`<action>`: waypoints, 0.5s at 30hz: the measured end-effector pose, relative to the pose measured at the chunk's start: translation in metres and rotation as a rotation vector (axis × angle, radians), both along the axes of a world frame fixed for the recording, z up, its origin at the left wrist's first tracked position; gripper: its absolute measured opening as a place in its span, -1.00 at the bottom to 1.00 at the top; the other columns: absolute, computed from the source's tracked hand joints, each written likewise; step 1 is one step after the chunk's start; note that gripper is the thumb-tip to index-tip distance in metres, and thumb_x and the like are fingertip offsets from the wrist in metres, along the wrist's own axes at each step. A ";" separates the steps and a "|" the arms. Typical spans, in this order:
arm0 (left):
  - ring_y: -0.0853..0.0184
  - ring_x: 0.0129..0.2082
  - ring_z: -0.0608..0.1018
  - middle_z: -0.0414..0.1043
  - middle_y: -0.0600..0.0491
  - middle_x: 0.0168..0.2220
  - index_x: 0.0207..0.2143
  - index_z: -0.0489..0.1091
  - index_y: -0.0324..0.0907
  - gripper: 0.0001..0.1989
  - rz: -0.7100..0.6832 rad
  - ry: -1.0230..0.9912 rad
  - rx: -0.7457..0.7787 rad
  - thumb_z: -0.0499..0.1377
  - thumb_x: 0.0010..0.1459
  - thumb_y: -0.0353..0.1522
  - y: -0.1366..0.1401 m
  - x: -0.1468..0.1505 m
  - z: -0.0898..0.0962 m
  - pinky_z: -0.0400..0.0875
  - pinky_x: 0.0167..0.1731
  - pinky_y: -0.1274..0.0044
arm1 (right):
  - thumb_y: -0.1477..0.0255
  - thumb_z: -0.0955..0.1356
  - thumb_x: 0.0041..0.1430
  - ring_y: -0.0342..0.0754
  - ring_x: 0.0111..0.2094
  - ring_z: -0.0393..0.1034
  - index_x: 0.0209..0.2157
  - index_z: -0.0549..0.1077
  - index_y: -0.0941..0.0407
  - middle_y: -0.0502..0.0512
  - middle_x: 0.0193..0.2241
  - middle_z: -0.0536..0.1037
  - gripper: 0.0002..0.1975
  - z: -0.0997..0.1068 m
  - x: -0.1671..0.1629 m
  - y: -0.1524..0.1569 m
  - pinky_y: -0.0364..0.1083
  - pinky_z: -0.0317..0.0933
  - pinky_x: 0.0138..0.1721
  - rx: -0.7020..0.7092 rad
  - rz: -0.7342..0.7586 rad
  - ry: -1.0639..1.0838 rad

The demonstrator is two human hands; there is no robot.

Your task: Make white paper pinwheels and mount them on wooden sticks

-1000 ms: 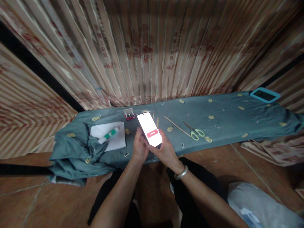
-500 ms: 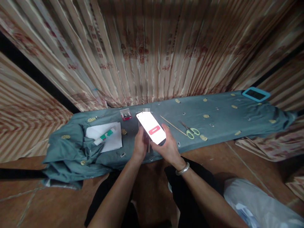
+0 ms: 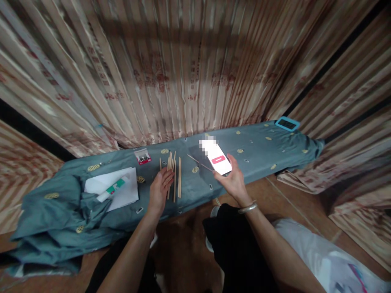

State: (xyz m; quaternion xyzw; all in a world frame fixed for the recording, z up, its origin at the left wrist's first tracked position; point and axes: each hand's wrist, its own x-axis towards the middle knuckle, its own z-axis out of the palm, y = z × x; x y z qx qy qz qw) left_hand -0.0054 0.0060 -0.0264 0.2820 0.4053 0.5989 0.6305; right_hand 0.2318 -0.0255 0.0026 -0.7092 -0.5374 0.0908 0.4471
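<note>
My right hand [image 3: 233,181] is closed on a smartphone [image 3: 220,158] with a bright white screen and a red button shape, held tilted above the cloth. My left hand [image 3: 159,190] is apart from the phone, its fingers stretched over several thin wooden sticks [image 3: 179,179] laid roughly side by side. It covers part of some sticks; whether it touches them I cannot tell. A lone stick [image 3: 195,160] runs diagonally under the phone, with its far part hidden. The scissors do not show now.
A grey-green cloth [image 3: 256,160] covers the long table. White paper sheets [image 3: 130,189] bear a green-and-white tube [image 3: 111,189]. A small red-and-white box [image 3: 143,158] of metal pieces sits behind them. A blue-framed device [image 3: 287,124] lies far right. A striped curtain [image 3: 171,73] hangs behind.
My left hand has let go of the phone and moved left over the sticks. The phone, now in my right hand alone, has shifted right and covers where the scissors lay. The view has turned right.
</note>
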 end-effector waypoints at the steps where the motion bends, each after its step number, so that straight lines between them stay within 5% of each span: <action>1: 0.15 -0.01 0.52 0.52 -0.15 -0.11 -0.14 0.41 -0.20 -0.49 0.002 0.004 0.000 0.22 -0.01 -0.02 0.000 0.000 0.000 0.27 0.08 0.32 | 0.19 0.42 -0.11 0.22 0.05 0.36 0.20 0.17 0.23 0.35 0.08 0.42 -0.15 0.001 0.011 -0.001 0.15 0.22 0.05 -0.005 -0.013 -0.030; 8: 0.11 0.03 0.49 0.51 -0.16 -0.07 -0.12 0.41 -0.21 -0.46 -0.006 0.073 0.010 0.21 -0.01 0.00 0.001 -0.007 -0.003 0.25 0.11 0.26 | 0.23 0.41 -0.08 0.23 0.01 0.39 0.20 0.17 0.26 0.39 0.05 0.44 -0.18 -0.009 0.098 -0.004 0.11 0.25 0.01 -0.177 -0.137 -0.219; 15: 0.07 0.06 0.47 0.50 -0.17 -0.06 -0.09 0.38 -0.22 -0.41 0.039 0.132 -0.015 0.21 -0.04 0.02 0.001 -0.013 0.000 0.23 0.12 0.21 | 0.23 0.41 -0.03 0.19 -0.04 0.44 0.20 0.17 0.28 0.36 -0.05 0.52 -0.20 -0.030 0.175 0.020 0.01 0.29 -0.07 -0.391 -0.382 -0.167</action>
